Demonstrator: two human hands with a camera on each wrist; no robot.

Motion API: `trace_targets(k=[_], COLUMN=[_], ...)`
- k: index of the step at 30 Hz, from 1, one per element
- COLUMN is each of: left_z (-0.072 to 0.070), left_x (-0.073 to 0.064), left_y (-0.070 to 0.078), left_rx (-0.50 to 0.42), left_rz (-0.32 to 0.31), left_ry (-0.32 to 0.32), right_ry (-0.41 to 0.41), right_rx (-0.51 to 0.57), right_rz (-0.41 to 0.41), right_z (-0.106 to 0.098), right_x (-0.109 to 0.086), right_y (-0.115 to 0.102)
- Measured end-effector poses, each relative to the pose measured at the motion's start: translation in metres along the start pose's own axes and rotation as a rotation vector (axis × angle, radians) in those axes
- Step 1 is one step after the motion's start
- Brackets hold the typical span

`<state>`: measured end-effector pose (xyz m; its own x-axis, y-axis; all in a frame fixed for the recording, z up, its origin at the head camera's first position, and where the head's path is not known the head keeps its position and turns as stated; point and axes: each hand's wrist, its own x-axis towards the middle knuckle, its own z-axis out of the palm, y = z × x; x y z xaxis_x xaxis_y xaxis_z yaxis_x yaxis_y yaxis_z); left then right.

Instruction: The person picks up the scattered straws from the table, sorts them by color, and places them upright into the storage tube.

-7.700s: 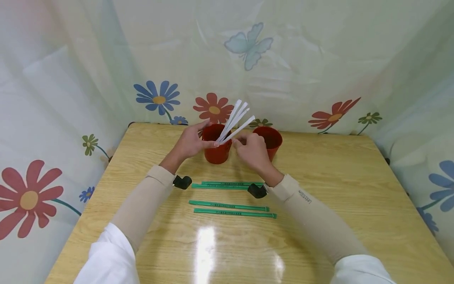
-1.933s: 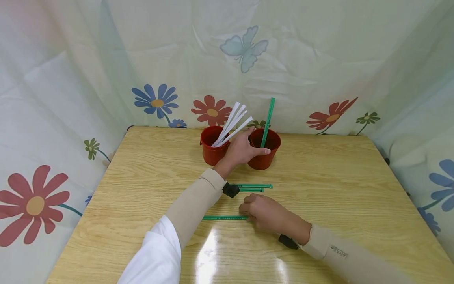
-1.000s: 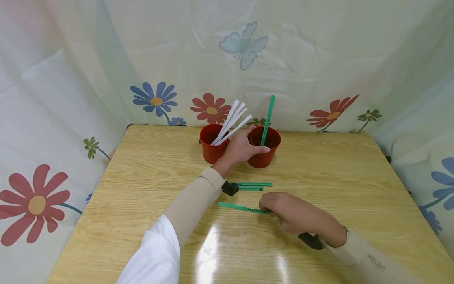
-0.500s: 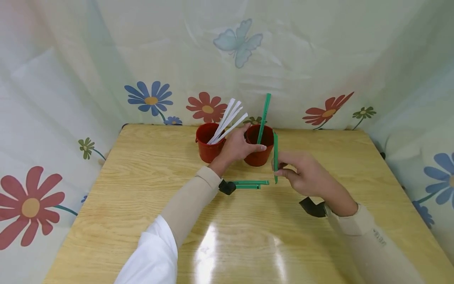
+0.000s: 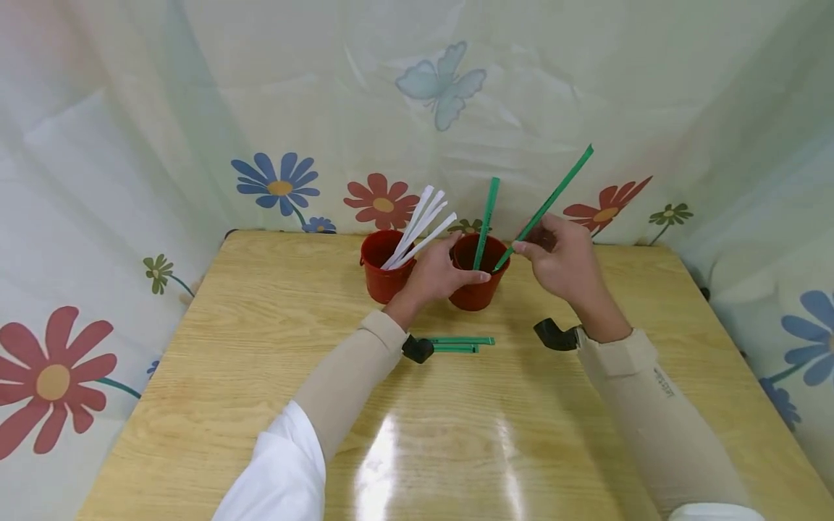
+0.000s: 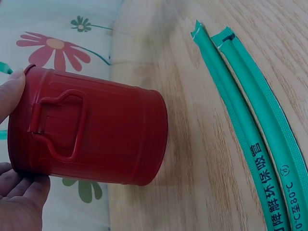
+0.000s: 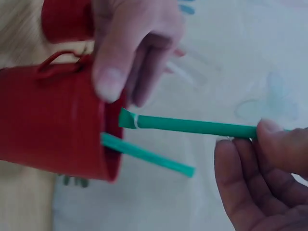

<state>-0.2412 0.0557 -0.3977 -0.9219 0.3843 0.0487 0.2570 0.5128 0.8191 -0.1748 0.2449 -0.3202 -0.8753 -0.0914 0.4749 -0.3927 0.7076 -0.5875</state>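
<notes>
My left hand grips the right-hand red bucket at its rim, with the thumb on the near side and fingers behind. One green paper-wrapped straw leans inside that bucket. Between thumb and fingertips, my right hand pinches another green wrapped straw, slanted up to the right. In the right wrist view the lower end of this straw is right at the bucket's mouth. Two more green wrapped straws lie side by side on the table, partly hidden by the left wrist camera in the head view.
To the left stands a second red bucket holding several white wrapped straws. Both buckets are near the back of the wooden table. A flowered curtain hangs close behind and at the sides.
The right hand has picked up a green straw from the table's middle, turned it upright and carried it to the right bucket. Earlier, the left hand moved from the left bucket to the right one.
</notes>
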Motion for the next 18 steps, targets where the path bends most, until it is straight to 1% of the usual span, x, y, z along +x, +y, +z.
trace_targets(k=[2,5,10,14,18], left_z=[0.000,-0.001,0.001,0.002,0.001], left_x=[0.000,0.001,0.003,0.003,0.002], left_y=[-0.002,-0.002,-0.002,-0.003,-0.003], left_rx=[0.002,0.013,0.029,0.015,0.010], left_rz=[0.003,0.015,0.018,0.014,0.006], left_ry=[0.006,0.019,0.007,-0.002,0.001], right_ry=[0.014,0.013,-0.089,-0.150,-0.173], right_rx=[-0.013,0.002,0.004,-0.003,-0.034], right_rz=[0.076,0.140,0.261,0.292,0.316], right_z=[0.006,0.015,0.027,0.036,0.041], right_x=[0.005,0.013,0.020,0.024,0.026], right_y=[0.008,0.019,0.039,0.049,0.052])
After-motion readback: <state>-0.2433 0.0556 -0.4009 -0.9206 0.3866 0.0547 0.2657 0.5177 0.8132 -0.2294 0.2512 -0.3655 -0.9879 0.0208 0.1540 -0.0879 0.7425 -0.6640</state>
